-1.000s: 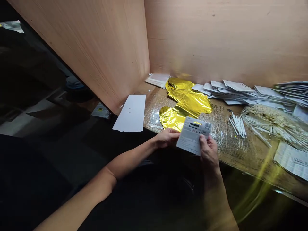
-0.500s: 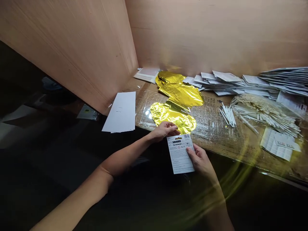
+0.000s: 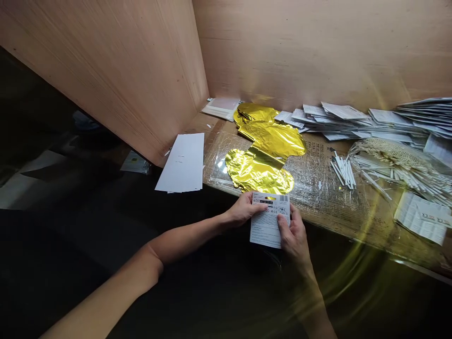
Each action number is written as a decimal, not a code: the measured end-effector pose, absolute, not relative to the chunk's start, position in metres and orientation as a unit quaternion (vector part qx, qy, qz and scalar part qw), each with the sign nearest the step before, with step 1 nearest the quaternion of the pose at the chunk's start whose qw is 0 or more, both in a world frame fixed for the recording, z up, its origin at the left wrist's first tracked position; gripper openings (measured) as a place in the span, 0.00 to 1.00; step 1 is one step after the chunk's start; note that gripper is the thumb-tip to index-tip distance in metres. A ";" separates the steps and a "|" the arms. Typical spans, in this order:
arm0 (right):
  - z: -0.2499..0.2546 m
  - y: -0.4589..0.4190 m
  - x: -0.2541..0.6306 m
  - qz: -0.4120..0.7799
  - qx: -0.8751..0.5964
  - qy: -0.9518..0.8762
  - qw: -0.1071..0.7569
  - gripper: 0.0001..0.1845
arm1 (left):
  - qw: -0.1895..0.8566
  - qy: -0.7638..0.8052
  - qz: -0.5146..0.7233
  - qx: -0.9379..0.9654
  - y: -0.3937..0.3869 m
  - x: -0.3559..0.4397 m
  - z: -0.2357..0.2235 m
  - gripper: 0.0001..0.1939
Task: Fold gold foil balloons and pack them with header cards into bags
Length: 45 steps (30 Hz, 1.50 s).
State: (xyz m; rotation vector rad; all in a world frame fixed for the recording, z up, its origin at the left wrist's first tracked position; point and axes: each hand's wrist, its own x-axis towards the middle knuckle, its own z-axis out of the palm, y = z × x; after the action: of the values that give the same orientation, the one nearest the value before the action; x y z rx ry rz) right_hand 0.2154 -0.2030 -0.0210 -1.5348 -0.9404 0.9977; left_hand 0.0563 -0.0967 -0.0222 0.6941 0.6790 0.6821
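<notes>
A printed white packaging card [image 3: 265, 230] with a hang hole near its top is held in front of the table edge. My left hand [image 3: 243, 209] grips its upper left side, thumb across the print. On the right edge, my right hand [image 3: 293, 230] is closed with the thumb on the card's face; the fingers of both hands are partly hidden behind it. Just beyond the card lies a shiny gold foil balloon [image 3: 259, 172], flat on the table, with another gold foil balloon [image 3: 273, 136] behind it.
White paper sheets [image 3: 183, 162] lie at the left by a wooden panel [image 3: 141, 70]. Stacked folded cards [image 3: 339, 115] line the back. Loose white sticks [image 3: 343, 170], a bag of sticks [image 3: 399, 160] and printed leaflets [image 3: 420, 216] lie on the right.
My left hand has moved from above the card's top edge to grip its upper left side. The card has risen slightly. The view has shifted a little.
</notes>
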 end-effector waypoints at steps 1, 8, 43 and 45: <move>-0.019 -0.201 0.216 0.432 -0.626 -0.393 0.517 0.34 | 0.832 0.327 0.321 0.314 -0.094 0.057 -0.019 0.30; -0.027 -0.212 0.211 0.538 -0.581 -0.285 0.541 0.33 | 0.799 0.360 0.400 0.268 -0.071 0.069 -0.001 0.31; -0.086 -0.240 0.252 0.392 -0.569 -0.089 0.718 0.30 | 0.450 0.053 0.150 0.879 -0.065 0.154 -0.024 0.24; -0.093 -0.241 0.250 0.380 -0.572 -0.117 0.717 0.30 | 0.469 0.066 0.165 0.865 -0.064 0.155 -0.030 0.22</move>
State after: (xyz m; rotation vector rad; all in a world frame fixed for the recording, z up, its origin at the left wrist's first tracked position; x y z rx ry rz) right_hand 0.2503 -0.2406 -0.0929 -1.2669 -0.2591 0.8407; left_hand 0.1545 -0.0635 -0.0300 2.1211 0.1611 0.4038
